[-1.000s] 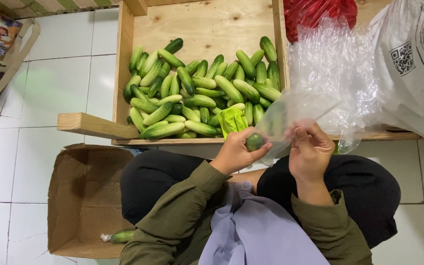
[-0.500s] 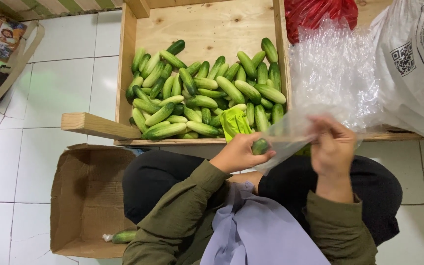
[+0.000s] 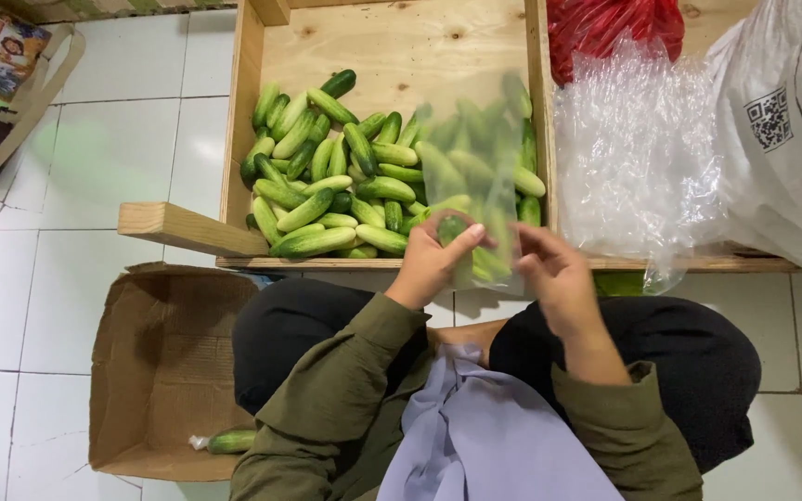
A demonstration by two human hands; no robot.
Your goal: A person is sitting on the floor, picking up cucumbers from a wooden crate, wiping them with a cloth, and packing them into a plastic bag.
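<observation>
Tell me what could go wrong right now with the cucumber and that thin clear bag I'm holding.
The left hand pinches a cucumber at the clear bag, which the right hand holds up by one edge. The film looks thin and limp, so the mouth may fold shut and the cucumber could slip past it to the floor. A hard push might also tear the film. The bag hangs over the cucumber pile in the wooden crate, so a drop could land there.

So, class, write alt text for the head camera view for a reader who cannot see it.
Seen from above, a seated person's left hand and right hand hold a clear plastic bag with a small cucumber at its lower end. Behind lies a wooden crate of green cucumbers; a cardboard box sits on the white tiled floor.
</observation>
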